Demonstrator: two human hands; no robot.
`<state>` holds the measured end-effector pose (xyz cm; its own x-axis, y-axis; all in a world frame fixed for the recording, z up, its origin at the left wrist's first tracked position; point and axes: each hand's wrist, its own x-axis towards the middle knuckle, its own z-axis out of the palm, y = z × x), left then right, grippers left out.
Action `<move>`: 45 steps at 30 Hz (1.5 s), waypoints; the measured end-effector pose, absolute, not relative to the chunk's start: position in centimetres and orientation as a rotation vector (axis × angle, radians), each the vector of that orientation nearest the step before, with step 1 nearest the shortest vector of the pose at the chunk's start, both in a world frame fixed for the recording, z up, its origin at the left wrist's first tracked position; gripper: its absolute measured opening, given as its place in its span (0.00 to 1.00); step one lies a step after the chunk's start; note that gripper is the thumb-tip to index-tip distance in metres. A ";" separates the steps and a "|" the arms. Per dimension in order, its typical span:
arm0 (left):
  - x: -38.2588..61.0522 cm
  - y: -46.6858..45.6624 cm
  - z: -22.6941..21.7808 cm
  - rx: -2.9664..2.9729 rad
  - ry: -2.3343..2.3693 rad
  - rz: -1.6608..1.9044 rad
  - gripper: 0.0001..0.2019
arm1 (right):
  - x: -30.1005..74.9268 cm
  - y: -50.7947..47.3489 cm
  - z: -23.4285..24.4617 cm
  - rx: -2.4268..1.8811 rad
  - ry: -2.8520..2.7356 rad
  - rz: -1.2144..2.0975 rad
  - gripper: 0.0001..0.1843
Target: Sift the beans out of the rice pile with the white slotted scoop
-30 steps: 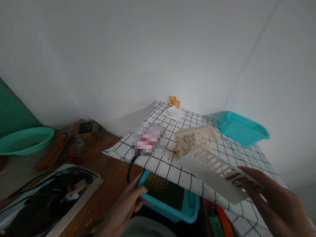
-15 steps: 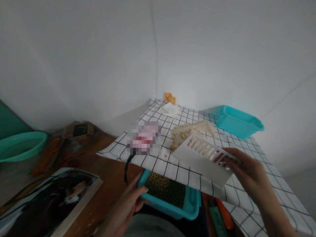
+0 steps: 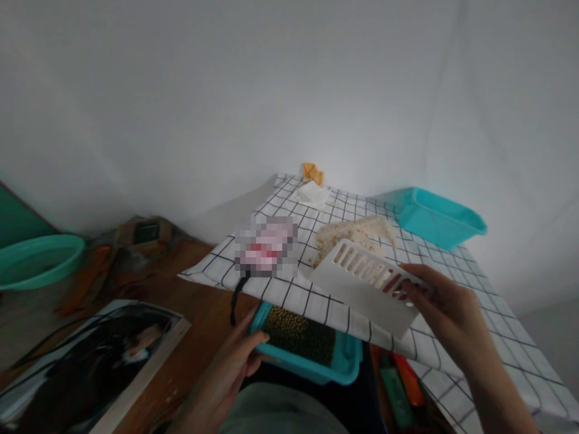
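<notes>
In my right hand (image 3: 446, 310) is a white plastic box with slots (image 3: 362, 289), gripped at its right end and tilted over the front of the checked cloth. Its left edge is by a pile of pale grains (image 3: 357, 232). My left hand (image 3: 242, 355) grips the left end of a turquoise plastic tub (image 3: 316, 367), thumb over the rim, other fingers partly hidden. Small yellow beans (image 3: 284, 322) and dark green beans (image 3: 312, 348) lie inside the tub. It sits just below the cloth's front edge, which covers part of its far side.
A second turquoise tub (image 3: 441, 220) stands at the back right of the checked cloth (image 3: 275, 289). A blurred pink item (image 3: 269, 244) with a black strap, white tissue (image 3: 312, 194) and an orange wrapper (image 3: 313, 173) lie there. Left are a picture board (image 3: 99, 367) and a green basin (image 3: 40, 262).
The white slotted box has shifted slightly left and up in view, its left edge now covering more of the pile's front. My left hand keeps its hold on the tub.
</notes>
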<state>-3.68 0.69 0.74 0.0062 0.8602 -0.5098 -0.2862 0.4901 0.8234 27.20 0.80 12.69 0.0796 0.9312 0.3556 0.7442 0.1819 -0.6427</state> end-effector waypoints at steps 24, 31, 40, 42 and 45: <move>-3.7 1.1 0.1 0.558 1.302 0.994 0.31 | 28.6 12.4 18.7 -1.183 -2.017 0.185 0.09; -3.7 1.2 -1.3 0.553 1.288 1.019 0.31 | 26.8 19.6 18.0 -0.908 -2.227 0.588 0.09; -3.4 1.1 1.1 0.461 1.285 0.971 0.30 | 24.8 21.6 15.8 -0.697 -2.377 0.814 0.07; -3.4 1.0 0.5 0.466 1.254 0.991 0.31 | 24.9 21.5 16.2 -0.681 -2.381 0.807 0.07; -3.3 0.9 -0.9 0.502 1.214 1.030 0.32 | 24.9 21.8 16.7 -0.662 -2.359 0.764 0.07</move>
